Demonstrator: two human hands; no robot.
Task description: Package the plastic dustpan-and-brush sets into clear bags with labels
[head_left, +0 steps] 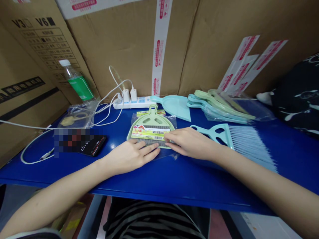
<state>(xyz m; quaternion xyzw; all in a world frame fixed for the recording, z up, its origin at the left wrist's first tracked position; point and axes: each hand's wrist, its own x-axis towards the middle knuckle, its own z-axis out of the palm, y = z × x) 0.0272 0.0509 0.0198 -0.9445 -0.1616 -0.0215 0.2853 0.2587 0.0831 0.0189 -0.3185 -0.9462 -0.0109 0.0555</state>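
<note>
Dustpan set [163,120], green and in a clear wrapper, lies flat between the two hands, its handle pointing away from them. The left hand [129,154] rests palm down at its lower left edge, fingers stretched loosely over the bristles. The right hand [183,141] sits at its lower right, bent fingers touching the label's [147,132] end; whether they pinch the wrapper I cannot tell. The hands are apart, fingertips near each other.

Just beyond the right hand and wrist lies a blue brush [221,132], bristles partly behind the forearm. Farther past that hand are a loose blue dustpan [176,104] and a pile of wrapped sets [219,104], green over blue. Left of the left hand lies a phone [93,145], with a clear bag [88,116] and a bottle [81,88] beyond. Straight ahead of both hands, past the set, a power strip [147,102] holds chargers [126,95].
</note>
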